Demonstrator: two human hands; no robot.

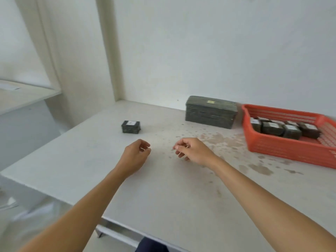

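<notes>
My left hand (137,153) and right hand (190,149) over the table (163,188), fingers loosely curled, holding nothing | small dark pack (131,126) lies beyond my left hand, apart | larger pack (211,111) at the wall, just beside the orange basket (283,148) | basket holds what look like similar packs (272,128), blurred

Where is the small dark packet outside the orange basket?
In the head view, the small dark packet lies on the table, just beyond the left hand, left of the large wrapped block.

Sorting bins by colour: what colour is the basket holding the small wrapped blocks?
Orange-red basket, seen in head view.
</notes>
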